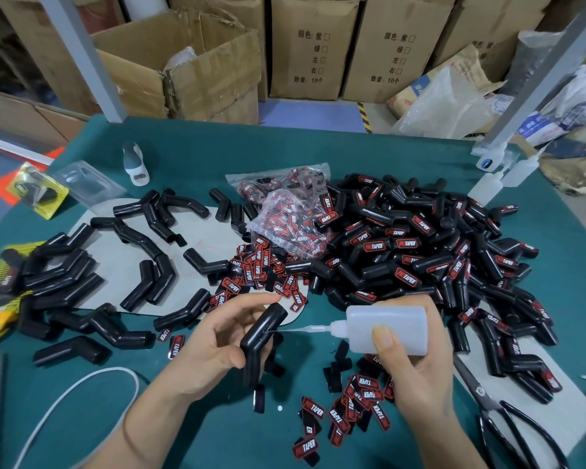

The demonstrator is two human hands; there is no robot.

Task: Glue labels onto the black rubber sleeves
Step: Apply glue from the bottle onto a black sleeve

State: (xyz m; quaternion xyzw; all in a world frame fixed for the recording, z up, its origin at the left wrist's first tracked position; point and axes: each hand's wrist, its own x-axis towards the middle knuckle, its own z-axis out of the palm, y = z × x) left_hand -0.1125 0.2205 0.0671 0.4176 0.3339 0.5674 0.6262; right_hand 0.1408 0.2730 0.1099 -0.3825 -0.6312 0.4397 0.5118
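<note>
Sleeve [263, 336] grasped in left hand [214, 346]; right hand [416, 363] clenches glue bottle [386, 328], nozzle touching sleeve, above desk [217, 434].

Two bare forearms with no sleeves in view, left hand [214, 343] and right hand [410, 363] bare and ungloved, short plain fingernails, thin band around the left wrist [129, 434], no rings visible

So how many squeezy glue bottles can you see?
3. One glue bottle is in the right hand, its nozzle at the sleeve held by the left hand. Two spare bottles lie at the table's far right edge. More may be hidden.
</note>
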